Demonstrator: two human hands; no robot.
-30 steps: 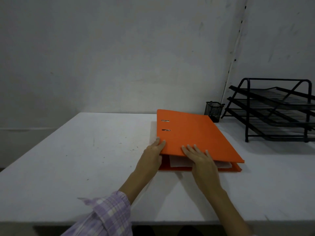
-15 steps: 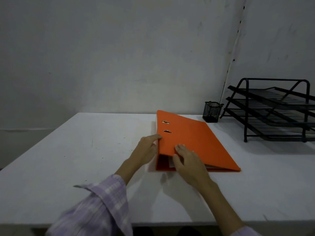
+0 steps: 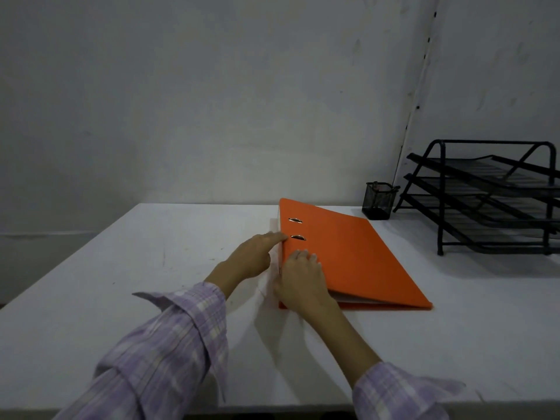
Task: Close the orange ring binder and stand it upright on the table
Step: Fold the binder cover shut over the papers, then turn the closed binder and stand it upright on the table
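The white tabletop [image 3: 151, 268] carries the flat orange cardboard ring binder [image 3: 342, 256], lying closed right of centre, well apart from the black wire letter tray [image 3: 485, 207] and small black mesh pen cup [image 3: 377, 201]. Its long axis runs away from the person, spine on the left, directly at both hands. The left hand [image 3: 251, 256] presses extended fingers against the spine edge; the right hand [image 3: 300, 280] curls over the near spine corner, gripping it. Judging from this, tipping it up onto an edge comes next.
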